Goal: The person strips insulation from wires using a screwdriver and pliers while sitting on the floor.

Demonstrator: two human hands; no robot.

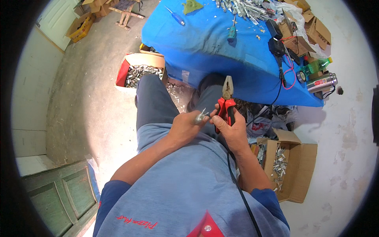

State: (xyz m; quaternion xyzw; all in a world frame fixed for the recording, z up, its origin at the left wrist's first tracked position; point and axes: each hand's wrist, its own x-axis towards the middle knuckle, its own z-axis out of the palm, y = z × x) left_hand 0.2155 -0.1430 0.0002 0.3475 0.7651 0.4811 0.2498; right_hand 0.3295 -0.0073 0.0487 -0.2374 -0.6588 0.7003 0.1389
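Observation:
Over my lap, my right hand (231, 129) holds combination pliers (227, 89) by their red and black handles. The metal jaws point away from me and look closed, with nothing visible between them. Just to the left, my left hand (187, 126) is closed around a small pale, shiny piece (202, 116). Thin whitish prongs stick out of its end towards the pliers, and the rest is hidden in my fingers. The two hands are close together, above the grey-blue apron (183, 166).
A blue-covered table (201, 44) ahead bears a blue screwdriver (175, 16), a green-handled screwdriver (232, 31), a heap of metallic strips (245, 9) and a steel flask (322, 82). Boxes of small metal parts stand left (120, 75) and right (300, 174). A black cable (241, 189) crosses my apron.

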